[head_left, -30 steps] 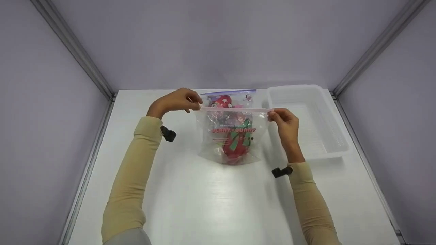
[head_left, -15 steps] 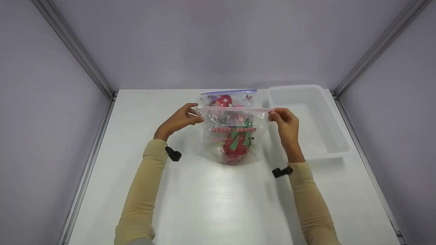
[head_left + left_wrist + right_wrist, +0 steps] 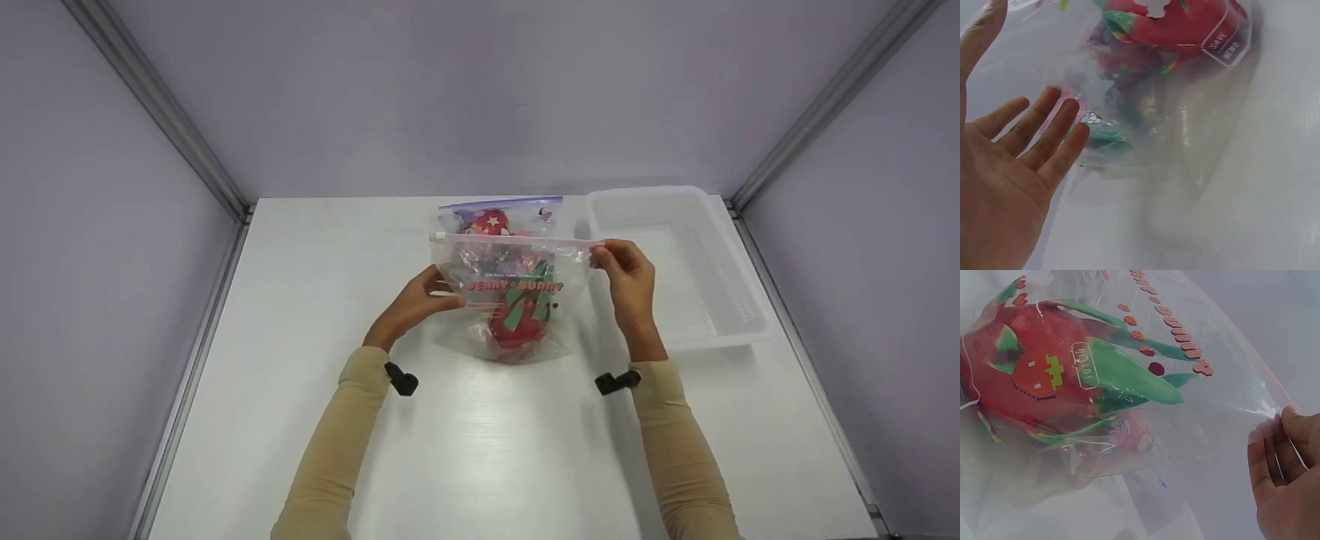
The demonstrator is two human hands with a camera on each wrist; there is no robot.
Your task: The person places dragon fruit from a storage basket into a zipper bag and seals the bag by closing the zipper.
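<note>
A clear zip bag printed with red letters stands upright on the white table. Inside it is a red and green soft item, which the right wrist view shows close up as a red and green shape. My right hand pinches the bag's top right corner at the pink zip strip, and this thumb-and-finger hold shows in the wrist view. My left hand is open with straight fingers at the bag's lower left side.
A second clear bag with a blue strip and red contents stands just behind the first. A white plastic tray sits on the table at the right. Grey walls close in the table on three sides.
My left hand let go of the zip strip's left end and dropped down toward me to the bag's left side. The right hand and the bag stayed put.
</note>
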